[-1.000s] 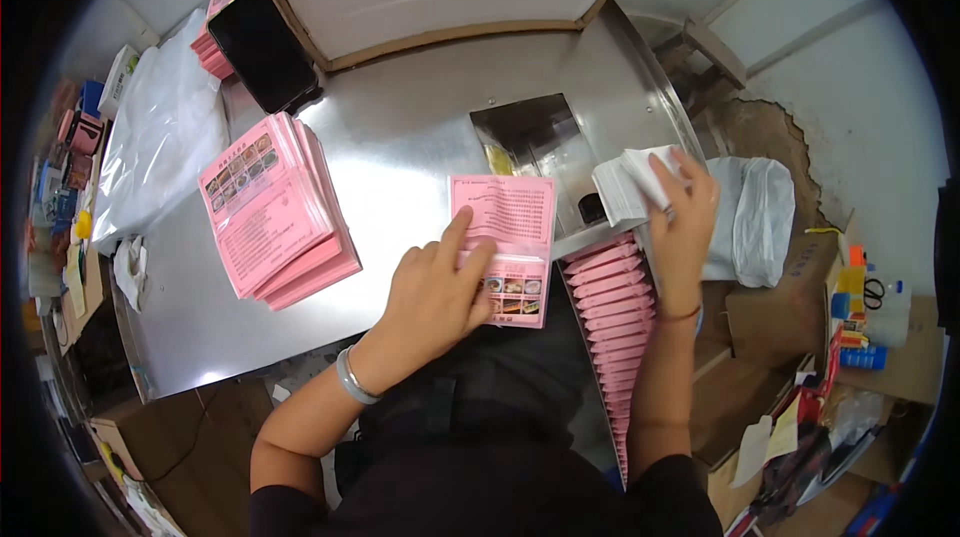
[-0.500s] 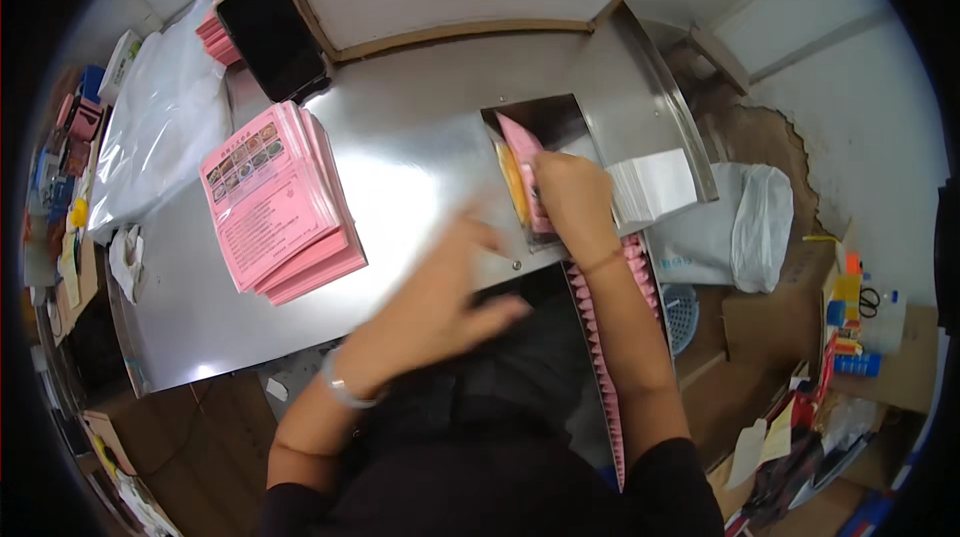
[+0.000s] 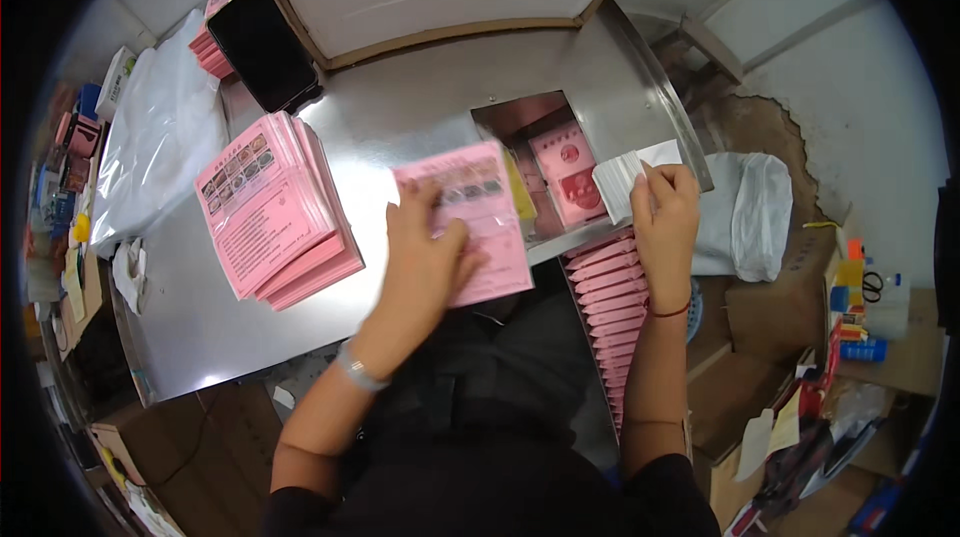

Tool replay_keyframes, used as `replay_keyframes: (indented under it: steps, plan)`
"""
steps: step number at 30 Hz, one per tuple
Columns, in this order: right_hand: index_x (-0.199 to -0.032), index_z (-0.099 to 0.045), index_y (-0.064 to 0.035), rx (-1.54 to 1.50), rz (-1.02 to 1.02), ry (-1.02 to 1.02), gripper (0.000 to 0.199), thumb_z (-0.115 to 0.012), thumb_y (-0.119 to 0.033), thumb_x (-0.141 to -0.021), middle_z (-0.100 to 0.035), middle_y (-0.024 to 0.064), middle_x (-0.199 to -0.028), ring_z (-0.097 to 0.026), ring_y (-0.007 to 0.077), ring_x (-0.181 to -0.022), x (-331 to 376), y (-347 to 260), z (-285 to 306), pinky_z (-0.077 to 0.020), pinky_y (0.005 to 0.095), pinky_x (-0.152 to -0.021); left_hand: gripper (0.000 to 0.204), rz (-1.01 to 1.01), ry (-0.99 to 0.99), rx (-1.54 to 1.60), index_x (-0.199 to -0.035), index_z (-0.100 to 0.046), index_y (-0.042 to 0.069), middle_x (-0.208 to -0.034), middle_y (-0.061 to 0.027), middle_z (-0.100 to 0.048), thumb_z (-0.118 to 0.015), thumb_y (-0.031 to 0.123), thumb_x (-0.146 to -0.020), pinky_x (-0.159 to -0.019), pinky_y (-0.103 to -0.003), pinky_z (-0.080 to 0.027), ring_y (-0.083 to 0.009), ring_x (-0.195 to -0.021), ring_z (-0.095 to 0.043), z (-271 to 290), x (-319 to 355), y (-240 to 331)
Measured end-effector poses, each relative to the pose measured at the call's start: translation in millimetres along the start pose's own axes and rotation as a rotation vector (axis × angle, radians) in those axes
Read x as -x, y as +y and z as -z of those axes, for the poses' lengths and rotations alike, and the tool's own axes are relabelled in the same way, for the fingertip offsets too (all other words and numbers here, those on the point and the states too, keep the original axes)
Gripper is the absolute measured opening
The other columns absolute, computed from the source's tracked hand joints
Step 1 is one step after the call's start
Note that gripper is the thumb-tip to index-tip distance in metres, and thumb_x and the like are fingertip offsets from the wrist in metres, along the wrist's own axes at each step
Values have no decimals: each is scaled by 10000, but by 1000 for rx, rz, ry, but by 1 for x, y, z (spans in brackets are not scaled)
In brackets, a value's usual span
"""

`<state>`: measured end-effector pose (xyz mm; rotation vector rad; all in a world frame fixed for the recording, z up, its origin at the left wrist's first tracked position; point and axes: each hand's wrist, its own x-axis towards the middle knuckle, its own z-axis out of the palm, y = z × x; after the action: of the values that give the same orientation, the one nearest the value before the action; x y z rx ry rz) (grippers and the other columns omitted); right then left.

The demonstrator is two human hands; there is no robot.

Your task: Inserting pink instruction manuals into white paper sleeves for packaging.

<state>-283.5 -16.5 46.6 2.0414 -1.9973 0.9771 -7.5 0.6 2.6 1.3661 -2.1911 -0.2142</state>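
A pink printed packet [image 3: 485, 199] hangs tilted over the table's front edge, its far end smeared by motion. My left hand [image 3: 420, 247] grips it by its left side, fingers and thumb lying across its face. At the right, my right hand [image 3: 665, 207] pinches the near right edge of a stack of white slips [image 3: 618, 182]; how many slips are between the fingers cannot be seen. Between the hands, a rectangular opening in the table holds another pink packet [image 3: 570, 177], lying face up. A yellow piece [image 3: 522, 185] shows beside it, partly behind the held packet.
A thick pile of pink packets [image 3: 265, 207] stands on the steel table [image 3: 385, 117] to the left. Behind it are a black phone [image 3: 265, 47] and clear plastic bags [image 3: 160, 137]. Below the opening, a tray holds a row of pink packets [image 3: 612, 312]. A white sack [image 3: 755, 217] sits at right.
My right hand has left the packet in the opening and moved right to the white slips. My left hand, empty before, now has a pink packet. The opening shows a packet lying flat.
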Motion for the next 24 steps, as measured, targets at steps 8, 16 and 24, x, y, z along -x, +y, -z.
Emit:
replay_keyframes:
  steps: [8, 16, 24]
  plan:
    - [-1065, -694, 20, -144, -10, -79, 257, -640, -51, -824, -593, 131, -951, -554, 295, -911, -1, 17, 12, -455, 389, -819, 419, -44, -129, 91, -1068, -596, 13, -1489, -324, -307, -720, 330, -823, -1104, -664, -211, -507, -1403, -262, 3, 11, 13]
    - [-1153, -678, -112, -362, 491, -272, 342, -597, -70, -823, -587, 162, -1235, -551, 346, -1157, 70, -84, -22, -382, 522, -1036, 525, -61, -214, -4, -1207, -575, 36, -1403, -170, -446, -691, 126, -703, -1076, -580, -273, -370, -1338, -385, 23, 11, -11]
    - [-1073, -665, -10, -256, 572, -394, 304, -596, -34, -778, -594, 168, -1084, -559, 337, -1104, 26, -90, -66, -334, 561, -1078, 347, -162, -39, 66, -1027, -584, 80, -1345, -172, -449, -708, 25, -708, -1054, -570, -279, -414, -1321, -372, 11, 6, 2]
